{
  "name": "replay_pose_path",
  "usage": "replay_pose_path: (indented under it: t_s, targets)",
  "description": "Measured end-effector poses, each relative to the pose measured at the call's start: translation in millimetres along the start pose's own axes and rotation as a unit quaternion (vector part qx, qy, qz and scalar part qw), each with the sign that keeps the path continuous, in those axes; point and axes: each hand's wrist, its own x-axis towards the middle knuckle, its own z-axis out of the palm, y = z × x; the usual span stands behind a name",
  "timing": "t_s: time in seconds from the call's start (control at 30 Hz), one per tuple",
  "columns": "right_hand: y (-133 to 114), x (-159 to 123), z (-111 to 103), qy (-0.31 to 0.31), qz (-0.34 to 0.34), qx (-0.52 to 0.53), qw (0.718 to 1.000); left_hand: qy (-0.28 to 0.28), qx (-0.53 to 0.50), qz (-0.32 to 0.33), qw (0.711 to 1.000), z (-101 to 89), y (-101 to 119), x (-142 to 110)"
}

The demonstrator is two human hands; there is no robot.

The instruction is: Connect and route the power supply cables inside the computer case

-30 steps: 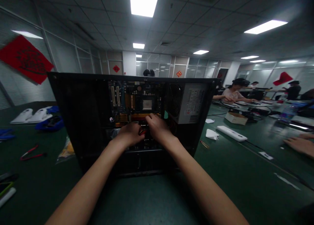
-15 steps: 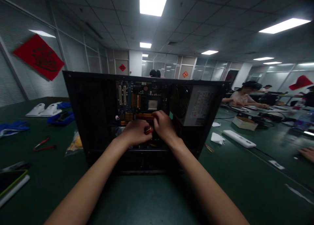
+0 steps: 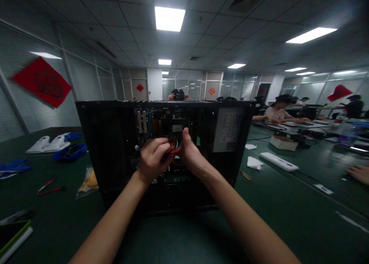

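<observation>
Inside case [image 3: 112, 152] — left hand [image 3: 153, 155] grasping cables [image 3: 174, 146], now more exposed; right hand [image 3: 191, 153] — grip unclear.

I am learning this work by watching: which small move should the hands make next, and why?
Perhaps the right hand should lower its thumb onto the wires to steady them: they run between both hands at the open case, and the left hand grips them, but the right thumb points up.

"What room is it?"

"Over my remote feed, I see an office: bright rectangular lights [image 3: 170, 19] in a grey tiled ceiling [image 3: 129, 37]."

"Walls? Furniture?"

"Glass partitions [image 3: 80, 73] on the left, a red diamond decoration [image 3: 43, 82], a white column [image 3: 154, 83] farther back; nearest me, a dark green tabletop [image 3: 311, 225]."
</observation>
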Motion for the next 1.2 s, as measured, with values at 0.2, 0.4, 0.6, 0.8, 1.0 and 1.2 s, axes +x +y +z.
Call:
replay_pose_path:
  t_s: [0.2,0.4,0.6,0.8,1.0,1.2]
  targets:
    - [-56,-22,0,-0.017,-0.116,0.029,0.993,-0.062,-0.174,-0.06,0.981,-27.0,42,38]
    - [-98,-43,-21,-0.003,-0.122,0.046,0.991,-0.185,-0.27,-0.128,0.936,-87.5,83,71]
    - [-109,-49,-14,0.023,-0.099,0.132,0.986,-0.027,-0.175,-0.163,0.971,-113.6,83,81]
    - [-115,-34,-5,0.023,-0.071,0.184,0.98,-0.077,-0.314,-0.149,0.935,-89.9,93,85]
    - [-124,-39,-2,0.013,-0.039,0.245,0.969,-0.074,-0.337,-0.169,0.923,-74.3,108,78]
    - [-115,-38,12,0.125,-0.03,0.24,0.962,-0.095,-0.311,-0.155,0.933,-76.2,107,81]
